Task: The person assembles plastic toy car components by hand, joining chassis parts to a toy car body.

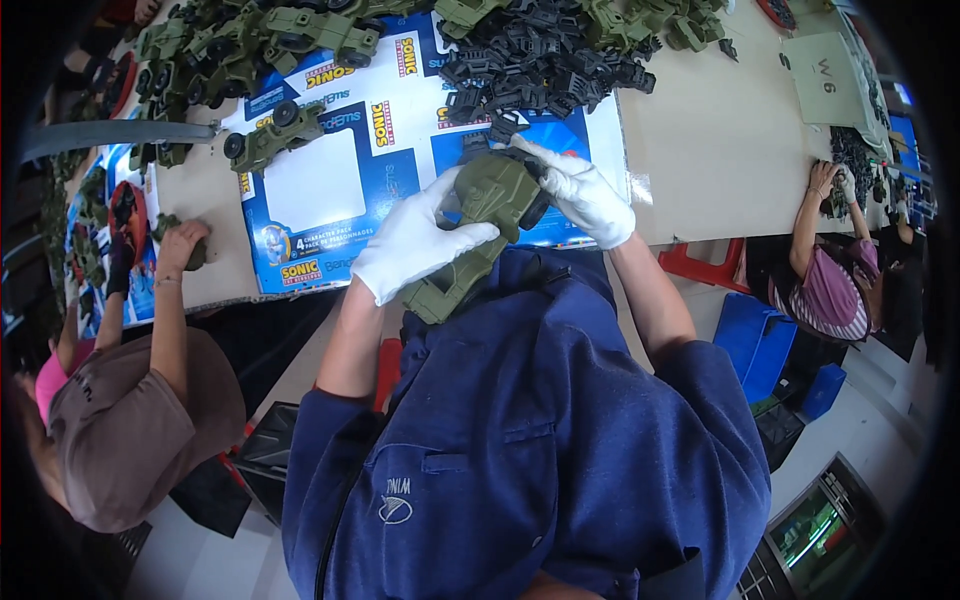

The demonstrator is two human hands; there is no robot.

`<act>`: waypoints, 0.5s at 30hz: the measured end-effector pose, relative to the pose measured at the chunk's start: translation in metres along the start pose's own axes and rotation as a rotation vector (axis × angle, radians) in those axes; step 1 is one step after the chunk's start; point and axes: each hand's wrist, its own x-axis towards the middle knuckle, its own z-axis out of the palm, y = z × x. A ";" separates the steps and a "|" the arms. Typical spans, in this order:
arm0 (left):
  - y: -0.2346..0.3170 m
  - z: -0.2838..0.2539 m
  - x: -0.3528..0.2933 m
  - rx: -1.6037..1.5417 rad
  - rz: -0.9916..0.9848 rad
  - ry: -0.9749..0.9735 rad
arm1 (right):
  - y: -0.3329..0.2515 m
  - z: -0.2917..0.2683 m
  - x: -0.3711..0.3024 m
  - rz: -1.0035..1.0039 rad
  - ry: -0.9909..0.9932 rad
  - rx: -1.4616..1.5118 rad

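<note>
An olive-green toy truck (490, 190) is held tilted in front of my chest, over the table's near edge. My left hand (415, 240), in a white glove, is closed round its side, the thumb lying across the body. My right hand (585, 195), also gloved, has its fingers closed at the truck's far right end, beside a black wheel (537, 210). A black plastic part (474, 146) shows at the truck's far end; whether it is attached, I cannot tell. Just beyond my right fingertips lies another black part (507, 125), and my fingers hide some of the contact there.
A blue-and-white printed sheet (350, 245) covers the table. Black plastic parts (550, 65) are heaped beyond my hands, green toy trucks (215, 50) at far left. One truck (275, 138) lies apart. A grey bar (120, 138) juts in at left. Co-workers sit on both sides.
</note>
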 end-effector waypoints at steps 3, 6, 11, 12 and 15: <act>0.000 0.000 0.001 0.008 -0.007 0.011 | -0.006 -0.001 -0.001 0.086 0.007 -0.081; -0.001 0.001 0.001 0.005 0.021 0.018 | -0.017 0.000 0.002 0.061 -0.002 -0.317; -0.002 0.006 0.005 -0.136 -0.079 0.069 | -0.037 0.005 0.014 0.028 -0.075 -0.536; -0.003 0.010 0.007 -0.134 -0.075 0.071 | -0.040 0.012 0.017 0.024 -0.077 -0.538; -0.008 0.032 0.018 -0.108 0.122 0.314 | -0.042 0.039 0.027 -0.246 0.093 -1.139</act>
